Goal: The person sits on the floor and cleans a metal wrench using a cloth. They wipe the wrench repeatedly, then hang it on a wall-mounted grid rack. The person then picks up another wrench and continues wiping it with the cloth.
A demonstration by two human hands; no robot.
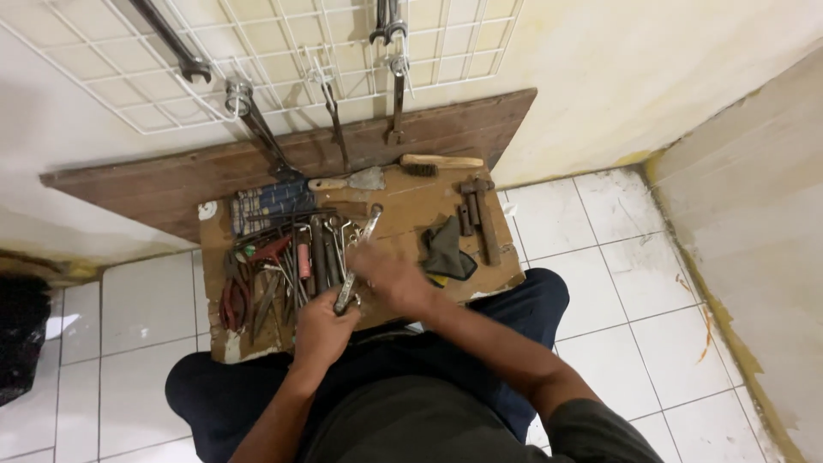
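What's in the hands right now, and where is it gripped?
The left hand grips a long metal wrench by its lower end. The right hand is blurred over its middle; whether it grips cannot be told.

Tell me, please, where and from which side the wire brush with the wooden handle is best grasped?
Probably by the pale wooden handle of the wire brush, coming from above at its right end. It lies flat along the far edge of the board, bristle head to the left beside the putty knife, the handle bare and free of other tools.
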